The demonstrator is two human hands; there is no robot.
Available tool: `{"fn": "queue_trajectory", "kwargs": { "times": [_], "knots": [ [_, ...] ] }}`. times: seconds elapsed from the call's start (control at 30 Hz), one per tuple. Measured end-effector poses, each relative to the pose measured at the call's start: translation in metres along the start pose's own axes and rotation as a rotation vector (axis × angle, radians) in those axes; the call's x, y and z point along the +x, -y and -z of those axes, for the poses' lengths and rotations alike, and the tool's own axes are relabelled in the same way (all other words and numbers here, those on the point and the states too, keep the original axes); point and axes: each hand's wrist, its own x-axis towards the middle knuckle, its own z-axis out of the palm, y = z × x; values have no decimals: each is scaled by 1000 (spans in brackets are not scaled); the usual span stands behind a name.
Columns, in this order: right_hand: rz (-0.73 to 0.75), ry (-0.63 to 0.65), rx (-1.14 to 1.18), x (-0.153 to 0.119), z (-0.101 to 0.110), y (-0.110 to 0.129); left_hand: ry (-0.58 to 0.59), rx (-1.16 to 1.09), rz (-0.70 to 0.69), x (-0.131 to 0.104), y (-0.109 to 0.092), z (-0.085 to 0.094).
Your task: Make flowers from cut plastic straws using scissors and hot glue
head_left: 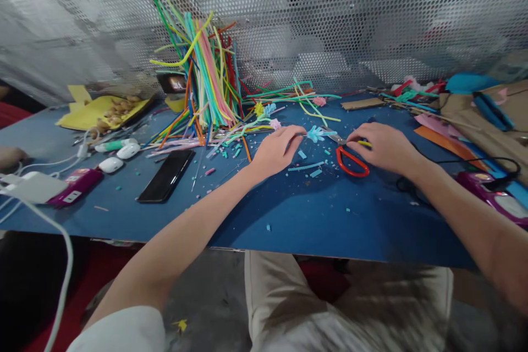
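My left hand (277, 149) is closed, its fingertips pinching a thin stem that carries a light-blue fringed piece (315, 133). To the right, my right hand (381, 146) has its fingers curled beside red-handled scissors (350, 162). The scissors lie on the blue table with their blades angled toward the light-blue piece. A small yellow object (364, 143) shows at my right fingertips, too small to name. Cut light-blue bits (315, 173) and a longer light-blue strip (306, 166) lie on the table below the piece.
A tall bundle of coloured pipe cleaners (210, 77) stands at the back left. Nearer are a black phone (166, 176), white cables and a purple box (76, 187). Brown paper (487, 121) and a purple device (495, 195) lie at right. A perforated metal panel (330, 16) rises behind.
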Motion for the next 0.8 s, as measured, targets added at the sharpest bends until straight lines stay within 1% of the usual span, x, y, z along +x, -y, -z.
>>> {"fn": "queue_trajectory", "kwargs": {
  "times": [0.07, 0.13, 0.2, 0.27, 0.37, 0.53, 0.67, 0.73, 0.8],
  "knots": [
    [-139, -5, -55, -1, 0, -11, -14, 47, -32, 0, 1, -2],
    [-242, 2, -104, -1, -1, -19, -35, 99, -51, -1, 3, -4],
    [-325, 43, -153, -3, -3, -23, -34, 134, -61, -1, 5, -6],
    [-383, 101, -184, -4, -5, -27, -6, 144, -83, -1, 7, -8],
    [-437, 130, -196, -6, -8, -33, 5, 132, -104, 1, 8, -7],
    [-518, 169, -216, -7, -10, -53, -33, 36, -17, 9, 0, 8],
    [-572, 247, -219, -9, -8, -64, 19, -49, -7, 12, -9, 20],
    [-588, 284, -207, -10, -8, -66, 35, -46, -10, 8, -10, 19],
    [-599, 313, -195, -9, -10, -64, 57, -42, 10, 2, -8, 15]
  ]
}}
